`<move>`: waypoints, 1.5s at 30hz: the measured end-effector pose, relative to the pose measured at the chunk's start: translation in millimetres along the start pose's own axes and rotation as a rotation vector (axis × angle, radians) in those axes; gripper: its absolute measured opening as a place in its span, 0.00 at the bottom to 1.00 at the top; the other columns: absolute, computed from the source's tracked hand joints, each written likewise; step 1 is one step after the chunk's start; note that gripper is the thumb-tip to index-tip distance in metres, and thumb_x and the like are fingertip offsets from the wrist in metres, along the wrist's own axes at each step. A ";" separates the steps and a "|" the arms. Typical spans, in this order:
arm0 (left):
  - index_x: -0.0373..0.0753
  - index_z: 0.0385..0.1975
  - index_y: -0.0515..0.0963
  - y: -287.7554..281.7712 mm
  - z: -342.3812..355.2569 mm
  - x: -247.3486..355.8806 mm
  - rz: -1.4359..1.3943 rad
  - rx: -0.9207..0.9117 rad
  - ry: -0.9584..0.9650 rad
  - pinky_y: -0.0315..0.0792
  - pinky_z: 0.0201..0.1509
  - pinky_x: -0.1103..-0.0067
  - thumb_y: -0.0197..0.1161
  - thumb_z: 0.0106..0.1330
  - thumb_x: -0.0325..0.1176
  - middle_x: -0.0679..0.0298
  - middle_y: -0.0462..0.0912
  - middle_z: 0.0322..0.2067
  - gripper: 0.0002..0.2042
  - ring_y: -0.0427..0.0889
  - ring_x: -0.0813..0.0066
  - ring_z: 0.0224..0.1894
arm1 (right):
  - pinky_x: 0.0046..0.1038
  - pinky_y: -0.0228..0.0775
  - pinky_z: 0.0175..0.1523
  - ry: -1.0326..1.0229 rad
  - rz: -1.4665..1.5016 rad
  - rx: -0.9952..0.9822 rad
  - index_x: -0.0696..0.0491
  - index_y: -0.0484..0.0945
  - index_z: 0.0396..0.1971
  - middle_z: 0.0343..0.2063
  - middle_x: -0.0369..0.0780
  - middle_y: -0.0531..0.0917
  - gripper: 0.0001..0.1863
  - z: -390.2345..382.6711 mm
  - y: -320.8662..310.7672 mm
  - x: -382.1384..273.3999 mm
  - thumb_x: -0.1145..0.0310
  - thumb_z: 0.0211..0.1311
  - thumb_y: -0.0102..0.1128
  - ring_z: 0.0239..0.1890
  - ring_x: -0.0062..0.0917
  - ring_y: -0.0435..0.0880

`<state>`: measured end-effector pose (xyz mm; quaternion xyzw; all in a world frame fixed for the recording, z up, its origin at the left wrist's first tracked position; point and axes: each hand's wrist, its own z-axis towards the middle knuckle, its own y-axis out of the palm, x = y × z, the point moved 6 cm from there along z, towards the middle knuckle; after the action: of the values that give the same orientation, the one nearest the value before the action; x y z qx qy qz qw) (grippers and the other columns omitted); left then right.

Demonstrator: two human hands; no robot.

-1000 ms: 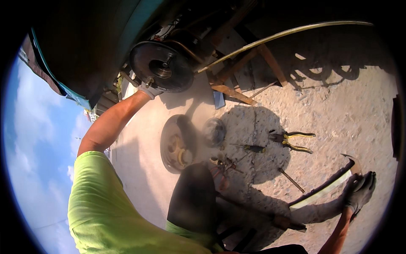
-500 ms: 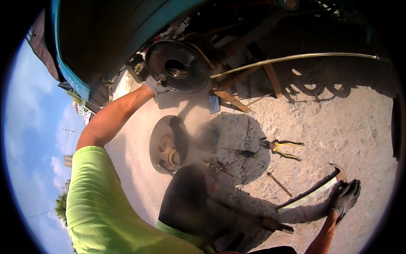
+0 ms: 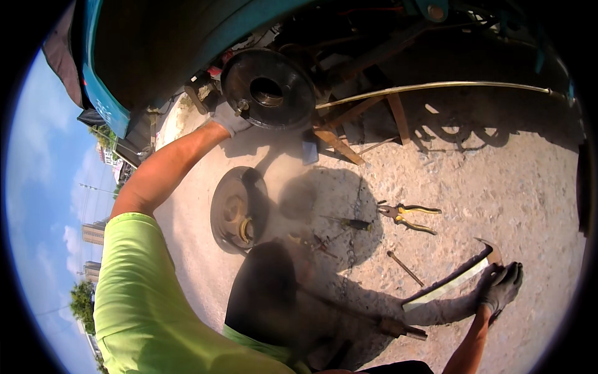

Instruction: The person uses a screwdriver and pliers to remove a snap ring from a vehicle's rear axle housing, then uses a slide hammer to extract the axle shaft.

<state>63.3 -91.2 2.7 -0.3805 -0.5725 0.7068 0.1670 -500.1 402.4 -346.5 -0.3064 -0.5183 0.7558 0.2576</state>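
My left hand point(image 3: 231, 117), in a pale glove, is closed on the lower left edge of a round black metal plate point(image 3: 240, 78). This plate has a central hole and a small brass-coloured fitting near my fingers. It stands under the teal vehicle body. At the lower right, my right hand point(image 3: 500, 288), in a dark grey glove, is closed at the head end of a hook-headed tool point(image 3: 447, 284) with a long pale, flat handle. The tool lies low over the ground; the hand partly hides its grip. Below the plate sits a dusty round drum point(image 3: 225, 209) with a yellowish ring.
Pliers with yellow-black handles point(image 3: 409, 216), a screwdriver point(image 3: 357, 224) and a short rusty bolt point(image 3: 405, 268) lie on the gritty ground. A long brass-coloured rod point(image 3: 436, 86) runs right from the plate, above a wooden stand point(image 3: 399, 117). Teal bodywork point(image 3: 107, 100) overhangs the upper left.
My left hand and the black plate sit slightly higher and further right. The whole view has shifted a little; the right hand stays at the hook-headed tool.
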 end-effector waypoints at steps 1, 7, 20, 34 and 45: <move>0.44 0.46 0.85 -2.0 -1.9 1.6 0.001 -0.020 -0.016 0.79 0.52 0.65 0.62 0.66 0.49 0.53 0.87 0.45 0.18 0.84 0.51 0.48 | 0.47 0.68 0.69 -0.006 0.004 -0.006 0.61 0.81 0.56 0.60 0.55 0.79 0.27 -0.5 1.1 -1.2 0.54 0.69 0.53 0.64 0.50 0.76; 0.47 0.52 0.83 -2.6 3.0 7.3 0.157 -0.249 -0.156 0.76 0.61 0.65 0.58 0.68 0.50 0.56 0.85 0.53 0.20 0.81 0.53 0.56 | 0.47 0.67 0.69 -0.019 0.020 0.002 0.61 0.80 0.56 0.61 0.55 0.78 0.28 -2.7 1.1 2.5 0.53 0.69 0.54 0.64 0.51 0.75; 0.45 0.38 0.87 -20.4 0.7 20.1 0.062 -0.031 -0.433 0.81 0.43 0.59 0.59 0.64 0.50 0.50 0.88 0.36 0.17 0.88 0.46 0.39 | 0.47 0.69 0.64 -0.070 0.115 -0.413 0.52 0.81 0.50 0.53 0.51 0.81 0.26 18.6 7.7 18.8 0.44 0.68 0.54 0.59 0.50 0.77; 0.45 0.51 0.79 -20.5 -50.9 72.2 0.000 0.485 -0.324 0.65 0.67 0.61 0.64 0.57 0.33 0.55 0.79 0.51 0.20 0.75 0.54 0.59 | 0.35 0.78 0.56 -0.568 0.238 -1.063 0.56 0.83 0.52 0.46 0.47 0.88 0.23 -99.1 -77.9 -133.0 0.54 0.65 0.67 0.50 0.38 0.87; 0.42 0.65 0.72 -24.2 -112.1 121.9 -0.431 0.444 -0.359 0.74 0.61 0.59 0.61 0.66 0.45 0.48 0.82 0.51 0.27 0.81 0.46 0.54 | 0.38 0.77 0.50 -0.554 0.431 -1.046 0.52 0.85 0.39 0.38 0.46 0.87 0.14 -201.9 -77.9 -112.1 0.58 0.70 0.58 0.43 0.40 0.87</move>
<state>60.4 74.2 -23.1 -0.0751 -0.4921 0.8182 0.2875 -270.9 475.2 -306.7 -0.2823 -0.7936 0.4884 -0.2281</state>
